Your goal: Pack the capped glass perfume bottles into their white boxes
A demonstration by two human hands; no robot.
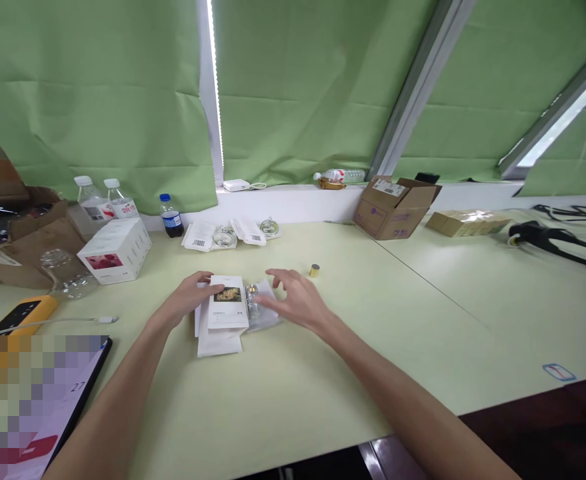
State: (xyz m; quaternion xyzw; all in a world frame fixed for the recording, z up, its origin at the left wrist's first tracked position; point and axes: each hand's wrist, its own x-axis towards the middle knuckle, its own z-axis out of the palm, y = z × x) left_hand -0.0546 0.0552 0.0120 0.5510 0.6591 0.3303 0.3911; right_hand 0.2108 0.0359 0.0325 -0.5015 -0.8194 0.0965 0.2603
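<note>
My left hand (pixel 195 293) grips a small white box (pixel 228 317) printed with a yellow flower picture, thumb on its front and fingers at its far left edge. White paper pieces (pixel 219 345) lie partly under the box. Right beside it, a small clear glass bottle (pixel 253 303) with a gold neck rests on a whitish, partly see-through wrapper (pixel 269 319). My right hand (pixel 295 297) hovers at the bottle's right, fingers apart, its thumb close to the glass; whether it touches cannot be seen. Beyond that hand a gold cap (pixel 314 271) stands on the table.
Opened packets (pixel 243 233) with round clear items lie farther back, near a dark drink bottle (pixel 171 217). A row of white boxes (pixel 116 252) and an empty plastic bottle (pixel 70 277) stand left. A tablet (pixel 67 413) lies front left. Cardboard box (pixel 393 208) at the back right.
</note>
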